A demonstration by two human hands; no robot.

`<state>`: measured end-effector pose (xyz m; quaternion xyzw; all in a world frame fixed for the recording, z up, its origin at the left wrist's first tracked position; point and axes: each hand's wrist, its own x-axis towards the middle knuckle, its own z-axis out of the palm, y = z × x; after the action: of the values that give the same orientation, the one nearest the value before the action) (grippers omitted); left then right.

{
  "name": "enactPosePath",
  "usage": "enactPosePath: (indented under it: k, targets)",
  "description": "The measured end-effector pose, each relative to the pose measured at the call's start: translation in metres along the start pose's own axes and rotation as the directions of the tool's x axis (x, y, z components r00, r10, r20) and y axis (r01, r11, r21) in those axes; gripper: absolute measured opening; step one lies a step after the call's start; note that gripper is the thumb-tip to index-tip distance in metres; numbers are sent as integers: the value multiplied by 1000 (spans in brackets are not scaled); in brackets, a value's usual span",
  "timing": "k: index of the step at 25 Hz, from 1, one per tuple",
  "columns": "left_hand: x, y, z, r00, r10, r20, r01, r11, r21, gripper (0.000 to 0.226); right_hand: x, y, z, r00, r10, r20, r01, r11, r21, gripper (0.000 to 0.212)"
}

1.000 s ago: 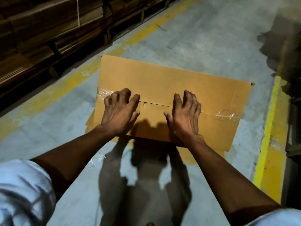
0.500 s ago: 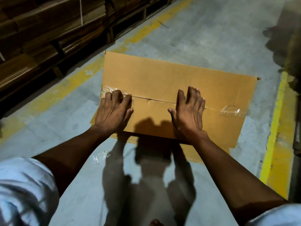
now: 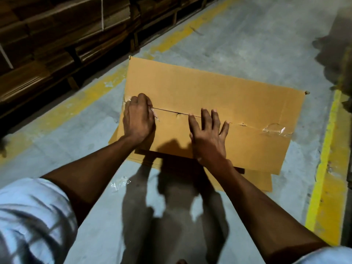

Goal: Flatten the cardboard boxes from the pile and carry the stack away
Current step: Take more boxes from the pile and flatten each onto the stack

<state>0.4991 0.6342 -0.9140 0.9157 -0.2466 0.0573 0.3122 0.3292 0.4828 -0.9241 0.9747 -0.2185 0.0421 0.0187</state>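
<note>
A plain tan corrugated cardboard box [image 3: 219, 96] lies on the grey concrete floor [image 3: 247, 44] in the middle of the scene, resting on flattened brown cardboard sheets [image 3: 257, 181] whose edges stick out at its near and left sides. Its top face is two long flaps meeting at a dark seam that runs left to right, slightly gaping near the middle. Crumpled clear tape [image 3: 276, 129] clings to the right end of the seam, and more tape shows at the left end.

The left hand [image 3: 138, 119] sits at the left end of the seam with fingers curled down over the tape there; whether it actually pinches the tape cannot be told. The right hand [image 3: 208, 134] lies flat on the near flap, fingers straight and spread, tips reaching the seam.

A loose scrap of clear tape [image 3: 121, 182] lies on the floor near the left forearm. Yellow painted lines [image 3: 327, 168] border the floor right and left, with dark bundled cardboard stacks [image 3: 57, 35] at far left.
</note>
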Motion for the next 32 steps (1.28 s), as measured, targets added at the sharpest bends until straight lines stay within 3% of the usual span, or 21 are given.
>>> enactPosePath:
  k: [2,4,7,10,13,15,19,24,27,30,32]
  targets:
    - [9,-12,-21,992,-115,-47,114,993,-18,17,-2,-7,8,999,33,11,-33,999,-10,81]
    - [9,-17,-34,996,-76,-56,76,997,-4,19,-5,-6,15,999,38,18,-37,999,-33,84]
    - [-6,-8,-26,975,156,161,-166,985,51,29,-9,-9,24,1000,7,-1,-7,999,-53,84]
    - [-16,-7,-8,831,343,438,-472,852,227,49,-6,-8,25,999,5,42,-4,1000,-28,83]
    - [-20,-26,-9,776,439,452,-594,750,292,53,-11,0,27,998,24,65,-22,999,-30,82]
    - [-22,-33,-13,774,484,408,-603,759,244,43,-15,-2,27,997,31,69,-29,999,-24,82]
    - [-15,-25,-12,850,425,311,-485,862,148,33,-13,-8,25,996,28,85,-25,999,-30,82]
    - [0,-38,-27,943,292,161,-299,954,24,6,-5,-3,25,997,-1,74,3,999,-34,81]
    - [18,-67,-45,996,19,-83,-19,1000,-5,3,-3,4,22,995,15,94,-15,1000,-9,80]
    - [33,-90,-50,915,-341,-216,335,940,-67,7,-5,9,22,995,6,102,-6,1000,-8,81]
    - [35,-96,-49,850,-474,-229,452,881,-144,11,-5,10,22,994,1,105,0,1000,-11,81]
